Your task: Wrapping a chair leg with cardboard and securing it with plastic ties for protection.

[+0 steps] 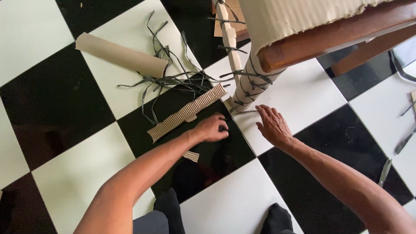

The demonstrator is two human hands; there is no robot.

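Note:
My left hand [212, 128] rests on a black floor tile with its fingers closed on the end of a thin dark strap [241, 113]. That strap runs to the foot of a furniture leg [253, 82] wrapped in corrugated cardboard and bound with dark straps. My right hand [273, 125] is open, fingers spread, just right of the strap and near the leg's foot, touching nothing I can make out. A strip of corrugated cardboard [186, 113] lies on the floor just left of my left hand.
A cardboard tube [121, 55] lies at the upper left beside a tangle of loose dark straps [173, 78]. A small cardboard scrap [191, 156] sits under my left forearm. More strap pieces [405, 141] lie at the right edge. A wooden frame [329, 39] overhangs above.

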